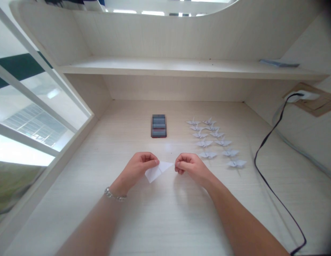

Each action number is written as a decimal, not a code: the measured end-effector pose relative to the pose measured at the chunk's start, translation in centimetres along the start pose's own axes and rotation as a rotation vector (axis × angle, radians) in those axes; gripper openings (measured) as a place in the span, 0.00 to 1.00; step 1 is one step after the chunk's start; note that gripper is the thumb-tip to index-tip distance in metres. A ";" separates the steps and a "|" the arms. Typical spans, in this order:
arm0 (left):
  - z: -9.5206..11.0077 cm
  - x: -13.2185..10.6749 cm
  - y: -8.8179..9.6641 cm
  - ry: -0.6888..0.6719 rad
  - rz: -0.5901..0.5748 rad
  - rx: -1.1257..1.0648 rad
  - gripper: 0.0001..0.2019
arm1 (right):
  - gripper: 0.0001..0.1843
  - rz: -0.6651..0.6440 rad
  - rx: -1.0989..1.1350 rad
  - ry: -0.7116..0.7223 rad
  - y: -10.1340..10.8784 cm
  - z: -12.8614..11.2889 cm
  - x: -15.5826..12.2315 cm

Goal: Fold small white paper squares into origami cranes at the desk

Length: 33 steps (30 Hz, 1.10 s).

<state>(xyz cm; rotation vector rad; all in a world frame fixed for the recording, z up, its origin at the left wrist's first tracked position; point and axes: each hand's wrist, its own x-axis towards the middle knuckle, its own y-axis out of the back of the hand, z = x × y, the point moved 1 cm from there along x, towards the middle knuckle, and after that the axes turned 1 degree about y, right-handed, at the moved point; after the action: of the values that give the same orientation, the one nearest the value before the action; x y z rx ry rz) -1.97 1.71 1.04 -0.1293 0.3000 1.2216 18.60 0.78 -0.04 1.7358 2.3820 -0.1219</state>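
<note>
Left wrist carries a metal bracelet (115,195). Left hand (140,164) is curled, thumb and fingertips pinching the upper edge of a folded white paper (157,171), which lies on the worktop (165,220) between both hands. Right hand (188,165) is curled shut at the paper's 3 o'clock tip; cannot tell whether it touches the tip.

Risks, as judged:
- The paper is thin and held on one side only. A pull from the left hand could skew the crease or tear the tip.
- Finished paper cranes (213,142) sit in two rows at 2 o'clock, the nearest just beside the right hand. A sweep of that wrist could knock or crush them.
- A black cable (272,185) loops along the worktop at 3 o'clock, running up to a wall socket (305,96). A snagged right forearm could drag it through the cranes.
- A dark phone (158,126) lies at 12 o'clock, apart from the hands; little hazard.

The shelf (181,67) beyond is out of reach.
</note>
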 end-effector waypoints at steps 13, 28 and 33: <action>-0.7 0.2 -1.0 0.071 0.009 -0.195 0.09 | 0.13 0.128 -0.534 0.630 -1.7 -0.2 -0.8; -1.0 0.5 -2.2 -0.127 0.125 -0.168 0.11 | 0.15 -0.014 0.243 -0.074 -2.8 0.6 0.0; -1.1 0.6 -1.8 -0.053 0.051 -0.045 0.09 | 0.16 0.152 0.262 0.023 -1.8 0.9 0.5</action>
<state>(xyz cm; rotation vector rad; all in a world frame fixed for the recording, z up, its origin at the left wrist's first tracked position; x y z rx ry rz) -0.24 1.30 -0.27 -0.1280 0.2309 1.2808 16.81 0.52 -1.11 2.0350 2.3258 -0.4097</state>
